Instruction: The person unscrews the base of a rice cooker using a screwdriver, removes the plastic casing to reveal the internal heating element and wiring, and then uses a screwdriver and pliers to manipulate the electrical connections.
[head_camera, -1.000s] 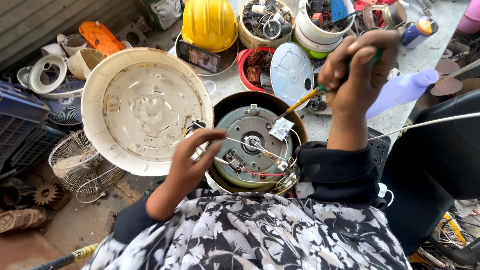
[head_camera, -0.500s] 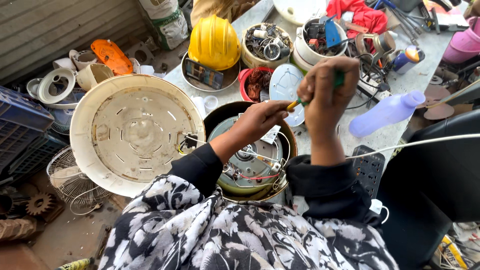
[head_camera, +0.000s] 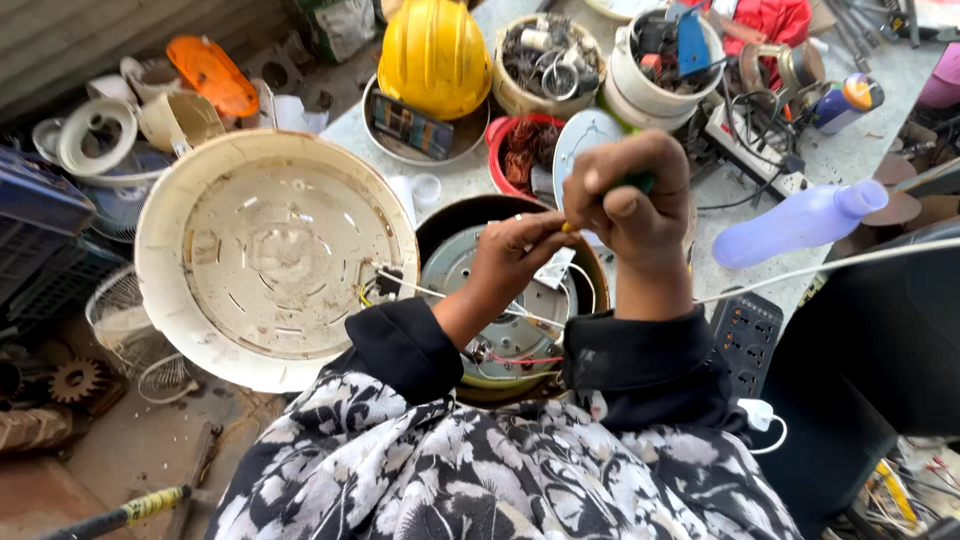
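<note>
**Two hands work with a screwdriver over an opened round appliance**

Seen from above, a person in a black-cuffed, black-and-white flowered top bends over a cluttered grey surface (head_camera: 455, 180). The right hand (head_camera: 628, 205) is closed in a fist around the green handle of a screwdriver (head_camera: 633, 184), whose yellow part shows just below the fist and points down toward the middle of the scene. The left hand (head_camera: 515, 255) reaches in from below, its fingers drawn together at the screwdriver's lower end; whether they pinch the shaft or something small cannot be told.

Directly beneath both hands lies a round appliance base (head_camera: 500, 320) with a dark rim and a grey metal plate inside, close to the person's chest. Thin red and white wires (head_camera: 505, 358) run over the plate. Touching the base on its left lies a large cream plastic shell (head_camera: 270, 250), turned open side up, dusty inside.

Behind them on the surface stand a yellow hard hat (head_camera: 433, 55), a red bowl (head_camera: 522, 150) holding copper wire, and two pale tubs (head_camera: 655, 60) packed with small parts. To the right lies a lilac plastic bottle (head_camera: 795, 222) on its side, and nearer the person a black power strip (head_camera: 745, 340).
</note>
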